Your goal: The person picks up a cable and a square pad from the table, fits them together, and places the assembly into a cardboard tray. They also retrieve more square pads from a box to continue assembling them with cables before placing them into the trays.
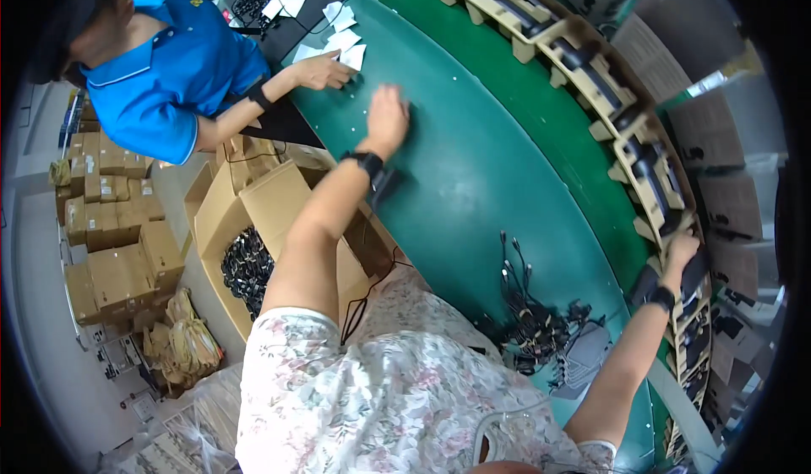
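My left hand (386, 119) reaches far across the green table (473, 178), palm down and fingers together, resting flat on its surface near several white paper slips (340, 45). My right hand (680, 254) stretches to the right and grips a black device in a beige cardboard tray (667, 212) on the moving line. A pile of black cables (528, 318) lies on the table close to my body, between my arms.
A co-worker in a blue shirt (169, 68) sits at the left, one hand (321, 73) on the paper slips. More beige trays (583, 60) with black devices run along the far edge. An open carton of black cables (245, 267) stands below the table; stacked cartons (118, 246) fill the floor at left.
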The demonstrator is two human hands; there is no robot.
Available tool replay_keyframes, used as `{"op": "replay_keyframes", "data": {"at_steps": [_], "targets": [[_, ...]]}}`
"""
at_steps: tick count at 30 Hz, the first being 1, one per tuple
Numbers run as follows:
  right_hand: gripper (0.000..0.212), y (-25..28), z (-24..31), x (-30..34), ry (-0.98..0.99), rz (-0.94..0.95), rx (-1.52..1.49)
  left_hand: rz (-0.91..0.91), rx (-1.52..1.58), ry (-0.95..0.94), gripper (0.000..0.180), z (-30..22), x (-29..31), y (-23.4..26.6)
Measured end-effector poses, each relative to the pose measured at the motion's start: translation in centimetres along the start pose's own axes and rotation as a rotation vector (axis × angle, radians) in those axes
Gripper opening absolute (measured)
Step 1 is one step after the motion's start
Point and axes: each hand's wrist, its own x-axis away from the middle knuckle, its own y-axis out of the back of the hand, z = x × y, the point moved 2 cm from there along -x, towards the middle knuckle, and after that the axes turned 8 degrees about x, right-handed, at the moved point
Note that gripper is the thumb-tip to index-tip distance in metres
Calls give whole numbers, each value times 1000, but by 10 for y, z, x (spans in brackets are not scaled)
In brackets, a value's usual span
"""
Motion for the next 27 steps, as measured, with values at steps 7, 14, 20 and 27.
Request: {"op": "replay_keyframes", "data": {"at_steps": [7, 14, 20, 27], "targets": [[23, 82, 65, 99, 368, -257, 254, 135, -648, 130, 45, 110, -90, -5], [17, 95, 59, 86, 159, -42, 163, 19, -819, -83, 44, 134, -125, 0], [16, 62, -13, 73, 546, -194, 760, 750, -490, 468, 37, 173, -180, -36], [26, 121, 84, 109, 235, -125, 205, 1147, -615, 63, 30, 154, -123, -18]]}}
